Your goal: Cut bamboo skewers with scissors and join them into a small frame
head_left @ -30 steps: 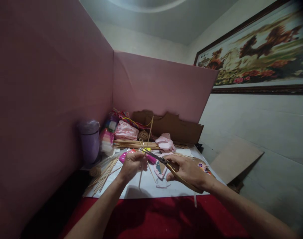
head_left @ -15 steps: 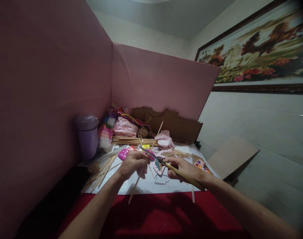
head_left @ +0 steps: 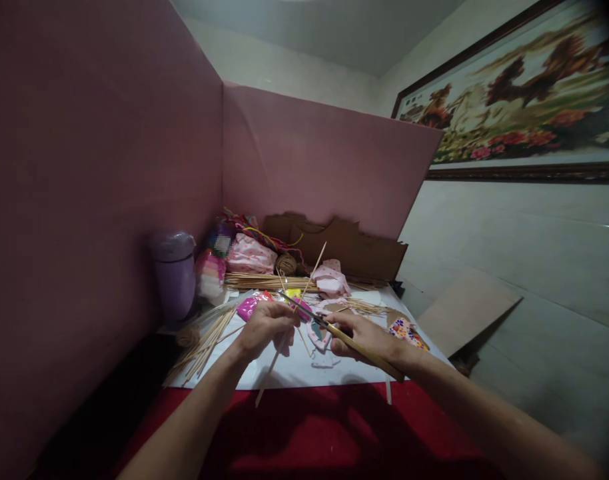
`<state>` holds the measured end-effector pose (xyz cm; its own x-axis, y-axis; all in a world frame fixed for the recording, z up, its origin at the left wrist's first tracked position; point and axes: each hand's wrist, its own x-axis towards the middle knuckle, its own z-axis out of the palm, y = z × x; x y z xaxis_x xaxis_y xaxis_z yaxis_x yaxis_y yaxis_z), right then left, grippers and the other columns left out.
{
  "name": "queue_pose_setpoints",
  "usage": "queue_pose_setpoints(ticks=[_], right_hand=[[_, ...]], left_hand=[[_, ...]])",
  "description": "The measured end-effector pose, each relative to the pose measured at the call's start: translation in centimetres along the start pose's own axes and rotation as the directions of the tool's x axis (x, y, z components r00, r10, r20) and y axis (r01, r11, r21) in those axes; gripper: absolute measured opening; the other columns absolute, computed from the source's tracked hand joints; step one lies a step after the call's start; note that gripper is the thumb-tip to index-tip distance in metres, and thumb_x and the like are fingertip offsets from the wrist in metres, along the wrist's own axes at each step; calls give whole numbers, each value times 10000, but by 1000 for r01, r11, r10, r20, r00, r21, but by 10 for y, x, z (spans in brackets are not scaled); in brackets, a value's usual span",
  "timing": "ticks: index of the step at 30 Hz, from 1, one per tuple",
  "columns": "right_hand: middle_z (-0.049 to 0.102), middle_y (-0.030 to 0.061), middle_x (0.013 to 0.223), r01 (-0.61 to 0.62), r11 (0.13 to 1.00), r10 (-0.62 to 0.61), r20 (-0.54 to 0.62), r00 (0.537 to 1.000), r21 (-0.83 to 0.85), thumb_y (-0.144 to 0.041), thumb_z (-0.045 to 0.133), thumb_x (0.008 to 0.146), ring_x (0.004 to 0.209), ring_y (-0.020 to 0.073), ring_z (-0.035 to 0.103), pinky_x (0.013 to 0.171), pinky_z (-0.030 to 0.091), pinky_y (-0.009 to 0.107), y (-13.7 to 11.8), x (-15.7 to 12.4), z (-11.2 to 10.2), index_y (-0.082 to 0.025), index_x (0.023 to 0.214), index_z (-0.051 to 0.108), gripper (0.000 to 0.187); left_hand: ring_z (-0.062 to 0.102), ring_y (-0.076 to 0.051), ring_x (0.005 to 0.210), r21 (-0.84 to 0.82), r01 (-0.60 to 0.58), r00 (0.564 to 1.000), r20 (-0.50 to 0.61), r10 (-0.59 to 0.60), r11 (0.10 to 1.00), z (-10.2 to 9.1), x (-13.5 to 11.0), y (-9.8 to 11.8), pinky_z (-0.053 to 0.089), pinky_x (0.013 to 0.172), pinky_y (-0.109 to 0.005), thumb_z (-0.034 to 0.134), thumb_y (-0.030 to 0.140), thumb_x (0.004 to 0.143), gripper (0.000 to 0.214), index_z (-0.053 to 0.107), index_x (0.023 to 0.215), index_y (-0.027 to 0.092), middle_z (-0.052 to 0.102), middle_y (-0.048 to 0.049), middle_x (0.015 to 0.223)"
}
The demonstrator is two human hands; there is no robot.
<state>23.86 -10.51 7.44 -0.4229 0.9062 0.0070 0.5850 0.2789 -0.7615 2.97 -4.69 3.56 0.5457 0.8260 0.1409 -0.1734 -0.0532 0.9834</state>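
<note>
My left hand [head_left: 270, 327] pinches a thin wooden stick [head_left: 314, 265], which slants up and away, its lower end reaching toward the red cloth. In my right hand [head_left: 359, 337] is a pair of scissors [head_left: 354, 345] with dark blades and yellowish handles. The blades lie across the stick just above my left fingers; whether they touch it I cannot tell. Beneath the hands are a pink-edged cut piece [head_left: 318, 335] and a magenta packet [head_left: 248, 307] on a white sheet [head_left: 297, 380].
Loose sticks [head_left: 204, 350] lie at the left, near a purple lidded container [head_left: 175, 283]. Behind are a bundle of sticks [head_left: 254, 283], a twine ball [head_left: 286, 263], pink cloth [head_left: 332, 279] and torn cardboard [head_left: 329, 243]. Pink panels [head_left: 324, 153] stand left and behind. Red cloth [head_left: 304, 433] lies in front.
Both hands, the stick and the scissors hold nearly the same position. The scissor handles have shifted slightly left and up, and the view has moved a little.
</note>
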Motion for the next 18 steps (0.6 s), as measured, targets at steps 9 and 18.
queue_pose_setpoints(ticks=[9, 18], right_hand=[[450, -11, 694, -4, 997, 2, -31, 1000, -75, -772, 539, 601, 596, 106, 359, 519, 291, 225, 6, 3, 2, -166, 792, 507, 637], [437, -15, 682, 13, 997, -15, -24, 1000, -76, -773, 490, 650, 570, 99, 350, 492, 271, 214, 12, 4, 3, -166, 852, 505, 640]], left_hand=[[522, -126, 305, 19, -25, 999, -24, 25, 1000, 0, 3, 0, 354, 293, -181, 611, 234, 634, 155, 633, 697, 95, 579, -6, 426], [507, -118, 296, 23, -24, 999, -26, 25, 999, 2, 2, 0, 357, 290, -184, 618, 256, 626, 170, 625, 673, 93, 572, -6, 415]])
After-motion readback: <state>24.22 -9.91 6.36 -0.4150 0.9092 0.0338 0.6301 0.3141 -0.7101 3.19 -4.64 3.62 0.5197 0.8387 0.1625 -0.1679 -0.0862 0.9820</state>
